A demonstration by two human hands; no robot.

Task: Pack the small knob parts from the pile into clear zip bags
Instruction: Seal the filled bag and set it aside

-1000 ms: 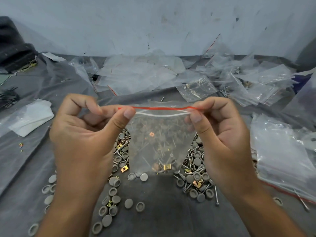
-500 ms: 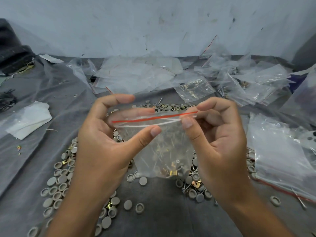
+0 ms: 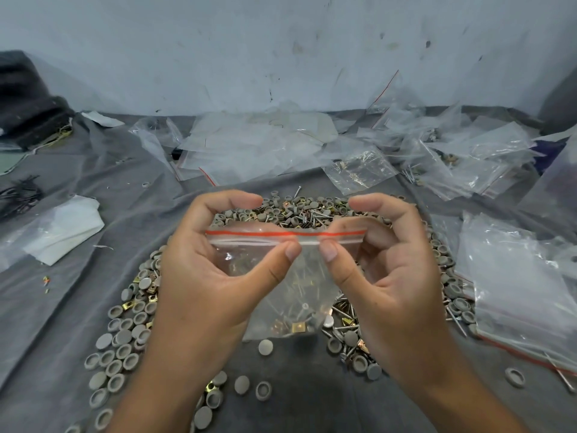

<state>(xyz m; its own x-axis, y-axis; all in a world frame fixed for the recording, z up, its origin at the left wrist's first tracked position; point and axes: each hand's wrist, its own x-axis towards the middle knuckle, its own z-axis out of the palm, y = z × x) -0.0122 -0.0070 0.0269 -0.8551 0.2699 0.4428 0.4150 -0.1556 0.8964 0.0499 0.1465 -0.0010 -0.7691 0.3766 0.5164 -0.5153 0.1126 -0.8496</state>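
I hold a clear zip bag (image 3: 293,295) with a red strip along its top in front of me, above the pile. Screws and brass clips lie at the bottom of the bag. My left hand (image 3: 212,276) pinches the zip strip near its middle, thumb in front. My right hand (image 3: 387,276) pinches the strip just beside it. The two thumb tips nearly touch. Grey round knob parts (image 3: 121,348), mixed with screws and brass clips, ring the grey cloth below and behind the bag.
A stack of empty clear zip bags (image 3: 515,292) lies at the right. More bags, some filled, are heaped along the back (image 3: 359,168). A white folded sheet (image 3: 62,232) lies at the left, dark fabric (image 3: 28,110) at the far left by the wall.
Both hands have lowered the bag and levelled its top. My thumbs, apart at the bag's two ends a second ago, have slid together to the middle of the zip strip.
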